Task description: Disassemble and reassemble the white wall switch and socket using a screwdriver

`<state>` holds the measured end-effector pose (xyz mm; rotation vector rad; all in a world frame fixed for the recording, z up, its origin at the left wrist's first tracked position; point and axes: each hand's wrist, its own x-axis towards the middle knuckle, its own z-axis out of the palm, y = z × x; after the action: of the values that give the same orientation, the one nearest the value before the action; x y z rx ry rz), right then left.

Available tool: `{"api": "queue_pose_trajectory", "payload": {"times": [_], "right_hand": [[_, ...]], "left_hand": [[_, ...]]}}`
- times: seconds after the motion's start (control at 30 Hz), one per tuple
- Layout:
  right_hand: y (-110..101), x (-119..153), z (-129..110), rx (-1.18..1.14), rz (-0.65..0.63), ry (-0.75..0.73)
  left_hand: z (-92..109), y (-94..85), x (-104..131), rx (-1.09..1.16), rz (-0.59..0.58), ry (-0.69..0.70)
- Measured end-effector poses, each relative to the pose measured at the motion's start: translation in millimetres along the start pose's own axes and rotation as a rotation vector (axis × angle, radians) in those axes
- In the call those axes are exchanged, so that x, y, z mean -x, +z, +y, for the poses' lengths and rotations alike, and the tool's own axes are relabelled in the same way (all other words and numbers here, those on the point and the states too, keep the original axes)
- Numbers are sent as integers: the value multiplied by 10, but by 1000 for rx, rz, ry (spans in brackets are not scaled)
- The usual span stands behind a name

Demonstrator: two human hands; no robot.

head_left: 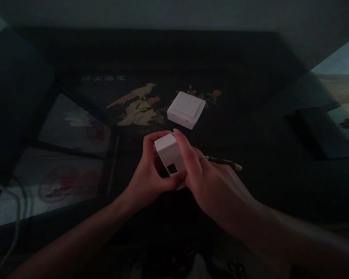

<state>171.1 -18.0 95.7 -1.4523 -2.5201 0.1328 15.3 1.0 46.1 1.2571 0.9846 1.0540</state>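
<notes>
A small white box [169,152] with a dark square opening near its lower end is held between both hands, tilted. My left hand [149,170] wraps its left side, thumb pressed along the lower edge. My right hand [203,176] grips the right side, with its thumb over the upper corner. A dark pen-like stick with a gold end [225,162] shows beyond my right hand; whether the fingers hold it or it lies on the table, I cannot tell. Just past the hands, a white two-rocker wall switch [186,108] lies face up on the table.
The dark glossy table [250,128] bears a bird-and-flower picture [139,102] and window reflections. A dark flat object [322,133] lies at the right. A pale cable [17,217] runs down at the left edge. The light is dim.
</notes>
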Motion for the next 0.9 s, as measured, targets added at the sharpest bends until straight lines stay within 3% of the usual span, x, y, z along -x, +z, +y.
{"api": "queue_pose_trajectory", "payload": {"times": [0.27, 0.4, 0.57, 0.73, 0.9], "right_hand": [[-74, -42, -60, 66, -147, 64], [-64, -2, -60, 19, -134, 114], [-17, 140, -10, -30, 64, 67], [-73, 243, 7, -110, 234, 31], [-68, 269, 100, -452, 334, -7]], "left_hand": [[-23, -16, 5, -39, -21, -5], [-48, -5, 27, -40, -7, 19], [-56, -8, 66, -45, -61, 12], [-11, 1, 94, -78, -42, 52], [-36, -6, 113, -42, -74, 43]]}}
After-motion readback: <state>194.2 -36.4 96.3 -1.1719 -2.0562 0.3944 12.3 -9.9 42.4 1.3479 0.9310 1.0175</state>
